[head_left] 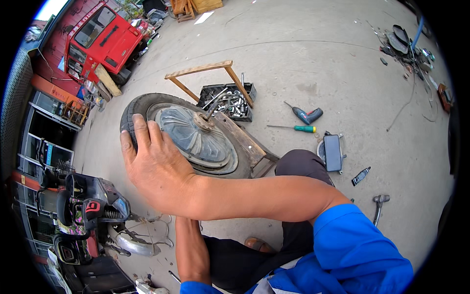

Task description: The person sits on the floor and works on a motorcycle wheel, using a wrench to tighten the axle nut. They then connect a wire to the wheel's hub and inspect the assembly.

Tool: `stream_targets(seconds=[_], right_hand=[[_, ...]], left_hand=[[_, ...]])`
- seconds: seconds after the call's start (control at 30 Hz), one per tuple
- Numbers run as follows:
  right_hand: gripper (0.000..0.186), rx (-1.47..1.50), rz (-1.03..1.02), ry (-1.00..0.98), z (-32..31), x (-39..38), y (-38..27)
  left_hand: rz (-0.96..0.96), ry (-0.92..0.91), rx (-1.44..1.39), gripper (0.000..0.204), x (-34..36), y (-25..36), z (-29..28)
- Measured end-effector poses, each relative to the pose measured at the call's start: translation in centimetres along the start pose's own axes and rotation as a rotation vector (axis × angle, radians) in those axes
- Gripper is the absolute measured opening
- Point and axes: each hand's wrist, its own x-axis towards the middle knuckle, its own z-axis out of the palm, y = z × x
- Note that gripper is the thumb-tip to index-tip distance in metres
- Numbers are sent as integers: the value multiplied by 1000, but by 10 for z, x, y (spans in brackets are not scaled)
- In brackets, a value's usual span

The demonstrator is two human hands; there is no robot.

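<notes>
Right hand [159,164] rests, fingers spread, on wheel [188,134]
Likely heavy, stiff; hold by tyre [136,104]; left fingers hidden, can't tell.

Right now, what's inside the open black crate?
Silvery metal tools, heaped in the open black crate. Lower layers are covered; the brown wooden frame hides a strip.
</notes>
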Motion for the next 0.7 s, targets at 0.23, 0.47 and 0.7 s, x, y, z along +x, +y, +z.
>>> stream_targets(seconds=[0.23, 0.47, 0.7], right_hand=[[77, 51, 72, -129, -25, 16, 25], [94, 9, 153, -209, -41, 22, 34], [94, -79, 115, -247, -22, 19, 14]], left_hand=[[57, 23, -148, 12, 51, 23, 27], [-40, 9, -226, 13, 54, 16, 19], [-29, 48, -266, 24, 50, 6, 15]])
